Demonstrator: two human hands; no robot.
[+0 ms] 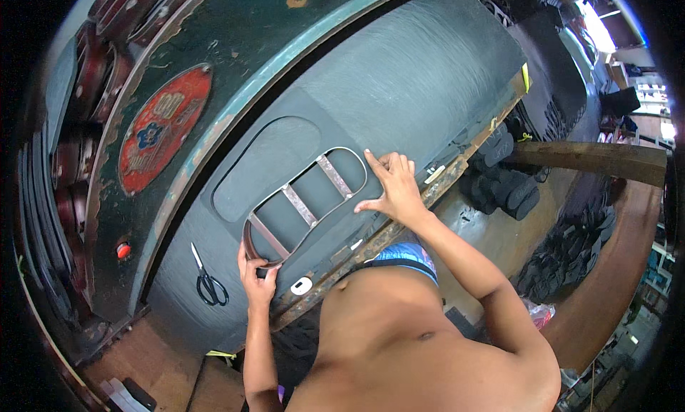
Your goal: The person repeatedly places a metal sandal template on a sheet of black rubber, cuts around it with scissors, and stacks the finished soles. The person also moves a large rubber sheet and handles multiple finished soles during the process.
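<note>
A sole-shaped metal cutting die with three crossbars lies on a dark grey foam sheet. My left hand grips its lower-left rounded end, fingers along the outer side and thumb near the inner edge. At the opposite end, my right hand has index finger and thumb spread apart around the die's curve. Its index fingertip is right by the rim; whether it touches I cannot tell. Beside the die, a matching sole-shaped outline is cut into the sheet.
Black-handled scissors lie left of my left hand, and a small white oval object sits near the worn table edge. A green machine beam with a red oval plate runs along the far side. Dark sole pieces are piled at right.
</note>
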